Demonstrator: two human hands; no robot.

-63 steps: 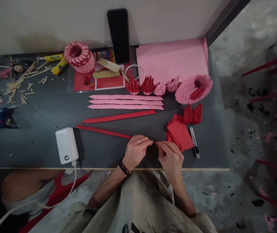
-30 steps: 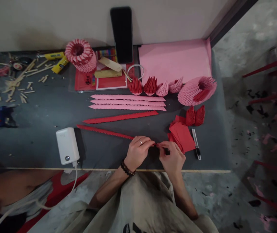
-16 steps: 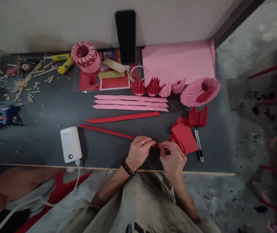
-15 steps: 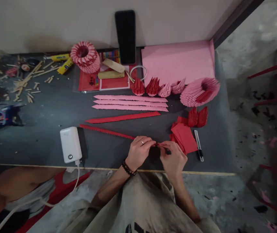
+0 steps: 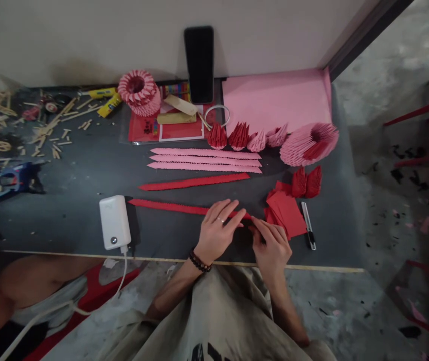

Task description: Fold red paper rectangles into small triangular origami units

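Note:
A long red folded-paper strip lies across the dark table near its front edge. My left hand rests on the strip's right part with its fingers stretched out flat. My right hand is just right of it, fingers pressed together at the strip's right end, beside a stack of red paper squares. The two hands almost touch.
A second red strip and three pink strips lie behind. A cutter knife, red folded units, a pink paper ring, pink sheets, a phone and a white power bank surround them. Another person's leg shows lower left.
My left hand has gone from a pinch at the strip's end to fingers laid flat on the strip. The camera has drifted a little; the right hand stays at the end.

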